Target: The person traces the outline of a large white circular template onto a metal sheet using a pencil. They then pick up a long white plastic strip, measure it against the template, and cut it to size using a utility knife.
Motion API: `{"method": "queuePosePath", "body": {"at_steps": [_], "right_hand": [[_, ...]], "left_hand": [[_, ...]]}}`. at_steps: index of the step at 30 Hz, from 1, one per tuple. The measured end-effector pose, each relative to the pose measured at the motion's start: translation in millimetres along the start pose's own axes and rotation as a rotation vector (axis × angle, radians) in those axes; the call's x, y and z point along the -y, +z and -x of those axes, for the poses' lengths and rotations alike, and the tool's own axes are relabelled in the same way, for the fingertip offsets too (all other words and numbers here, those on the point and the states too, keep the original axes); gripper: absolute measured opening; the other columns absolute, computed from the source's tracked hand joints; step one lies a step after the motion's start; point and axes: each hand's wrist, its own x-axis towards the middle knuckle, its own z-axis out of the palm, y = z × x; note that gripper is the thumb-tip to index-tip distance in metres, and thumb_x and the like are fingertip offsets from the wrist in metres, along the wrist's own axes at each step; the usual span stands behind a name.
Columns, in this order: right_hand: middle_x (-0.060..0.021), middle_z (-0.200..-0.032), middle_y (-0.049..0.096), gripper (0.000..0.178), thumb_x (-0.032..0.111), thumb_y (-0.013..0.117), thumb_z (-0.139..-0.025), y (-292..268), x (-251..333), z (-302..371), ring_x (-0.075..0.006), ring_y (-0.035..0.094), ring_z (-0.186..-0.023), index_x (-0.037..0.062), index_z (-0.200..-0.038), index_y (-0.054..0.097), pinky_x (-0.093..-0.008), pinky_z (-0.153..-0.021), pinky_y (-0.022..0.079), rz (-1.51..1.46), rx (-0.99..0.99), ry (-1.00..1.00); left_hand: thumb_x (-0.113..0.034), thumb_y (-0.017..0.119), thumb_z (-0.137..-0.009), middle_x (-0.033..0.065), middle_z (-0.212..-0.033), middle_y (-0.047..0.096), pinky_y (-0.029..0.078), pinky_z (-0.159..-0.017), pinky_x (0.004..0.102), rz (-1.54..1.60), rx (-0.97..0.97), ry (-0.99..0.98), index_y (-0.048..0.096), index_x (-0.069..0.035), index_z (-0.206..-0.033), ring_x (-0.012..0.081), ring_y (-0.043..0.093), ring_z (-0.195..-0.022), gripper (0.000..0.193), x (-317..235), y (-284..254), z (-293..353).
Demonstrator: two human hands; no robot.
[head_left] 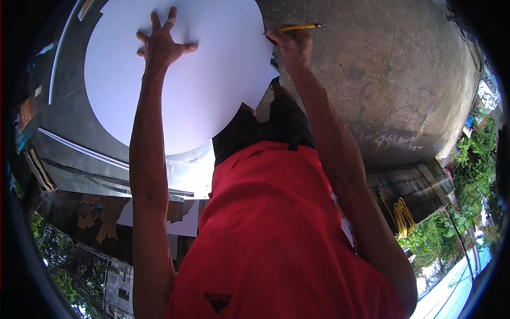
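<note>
While left hand (162,49) lies on white sheet (180,101) (fingers spread), right hand (295,48) grips yellow pencil (303,27). Pencil's at sheet's edge.

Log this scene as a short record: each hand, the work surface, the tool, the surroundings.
Left hand: fingers spread, palm down on the white sheet
Right hand: fingers closed on the yellow pencil
Sheet: large, mostly rounded outline, notched near the person
Pencil: tip at the sheet's right edge; contact unclear
Right of sheet: stained concrete floor
Lower right: yellow coil
Clothing: red shirt
</note>
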Motion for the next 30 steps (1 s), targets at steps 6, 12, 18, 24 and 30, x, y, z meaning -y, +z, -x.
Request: {"method": "queuePosePath", "body": {"at_steps": [6,12,18,24,30], "right_hand": [[-0.008,-0.075,0.069,0.032,0.021,0.075,-0.07,0,4,7,-0.014,0.062,-0.068,-0.0061,-0.085,0.071,-0.028,-0.065,0.049,0.011,-0.018,0.008],[-0.0091,-0.076,0.068,0.033,0.019,0.075,-0.07,0,-1,6,-0.0144,0.062,-0.068,-0.0084,-0.087,0.07,-0.0276,-0.064,0.049,0.017,-0.023,-0.003],[-0.0093,-0.077,0.068,0.027,0.014,0.075,-0.072,-2,-2,5,-0.0166,0.064,-0.07,-0.0081,-0.086,0.069,-0.0278,-0.067,0.051,-0.062,0.022,0.046],[-0.0161,-0.089,0.069,0.01,0.002,0.065,-0.084,-33,-12,8,-0.0316,0.069,-0.087,-0.004,-0.092,0.066,-0.0472,-0.09,0.055,-0.769,0.012,0.251],[-0.0166,-0.094,0.067,0.011,0.006,0.06,-0.089,-143,-75,18,-0.0313,0.066,-0.092,-0.003,-0.095,0.064,-0.049,-0.094,0.052,-0.649,-0.013,0.446]], "left_hand": [[-0.046,0.091,-0.052,0.0028,-0.159,0.018,0.043,-0.087,0.0707,-0.037,-0.004,0.003,0.031,-0.036,-0.15,0.0525,0.024,-0.131,0.115,1,1,-1],[-0.044,0.092,-0.052,0.0033,-0.159,0.02,0.043,-0.088,0.0677,-0.033,-0.013,-0.005,0.034,-0.036,-0.149,0.0531,0.023,-0.131,0.113,-1,1,1],[-0.044,0.092,-0.052,0.003,-0.159,0.018,0.041,-0.089,0.0699,-0.025,0.004,-0.005,0.032,-0.036,-0.149,0.0534,0.021,-0.132,0.114,-1,-1,0],[-0.042,0.092,-0.051,0.0031,-0.16,0.014,0.039,-0.091,0.0724,-0.003,0.049,-0.031,0.029,-0.036,-0.15,0.055,0.017,-0.135,0.117,-4,-6,1],[-0.033,0.093,-0.051,0.0044,-0.161,0.013,0.025,-0.1,0.0777,0.045,0.048,-0.084,0.031,-0.034,-0.15,0.0566,0.007,-0.14,0.117,-11,-18,7]]}}
